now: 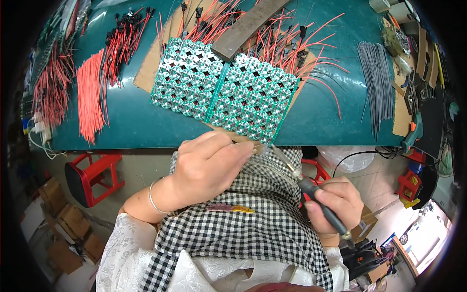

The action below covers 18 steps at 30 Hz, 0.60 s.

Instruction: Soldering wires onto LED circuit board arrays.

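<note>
My right hand (335, 202) is wrapped round the dark handle of a soldering iron (307, 186), whose metal shaft slants up to the lower right corner of a green circuit board panel (248, 108). Beside that corner, my left hand (206, 163) is closed in a pinch, its fingertips close to the iron's tip. Something thin and blurred shows at those fingertips, too small to name. Rows of round silvery boards make up the panel, which rests on cardboard (145, 73) at the table's front edge. A flat metal bar (238, 36) lies across its far part.
Red wires with black connectors (279, 41) spread out beyond the panel. On the green table (335, 129) lie a red wire bundle (91, 97) and connector leads (127, 36) to the left, and a grey wire bundle (377, 82) to the right. A red stool (99, 177) stands below left.
</note>
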Tool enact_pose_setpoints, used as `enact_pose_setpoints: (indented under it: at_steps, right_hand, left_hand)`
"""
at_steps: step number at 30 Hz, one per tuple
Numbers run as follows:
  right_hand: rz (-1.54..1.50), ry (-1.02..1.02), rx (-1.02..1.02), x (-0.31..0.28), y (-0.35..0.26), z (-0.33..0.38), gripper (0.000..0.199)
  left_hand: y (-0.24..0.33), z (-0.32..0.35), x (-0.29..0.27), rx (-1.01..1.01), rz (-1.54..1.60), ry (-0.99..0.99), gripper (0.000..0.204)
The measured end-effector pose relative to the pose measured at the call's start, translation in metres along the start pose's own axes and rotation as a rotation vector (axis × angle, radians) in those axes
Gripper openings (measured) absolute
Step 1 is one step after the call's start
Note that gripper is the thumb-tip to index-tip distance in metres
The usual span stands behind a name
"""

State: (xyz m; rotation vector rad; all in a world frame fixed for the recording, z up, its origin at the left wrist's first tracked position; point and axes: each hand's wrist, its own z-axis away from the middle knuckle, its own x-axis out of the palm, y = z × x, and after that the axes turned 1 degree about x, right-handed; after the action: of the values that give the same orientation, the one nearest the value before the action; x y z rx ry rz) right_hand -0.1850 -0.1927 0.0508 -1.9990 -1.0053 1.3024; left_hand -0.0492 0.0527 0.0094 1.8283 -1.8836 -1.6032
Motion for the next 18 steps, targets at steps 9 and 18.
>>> enact_pose_setpoints:
  at_steps: [9,18]
  right_hand:
    - [-0.065,0.004,0.034,0.003,0.01,-0.003,0.031]
    - [-0.094,0.017,0.021,-0.002,0.017,-0.002,0.031]
  left_hand:
    - [0.0,0.0,0.005,0.001,-0.03,-0.06,0.026]
    - [0.002,-0.003,0.004,-0.017,-0.019,-0.092,0.023]
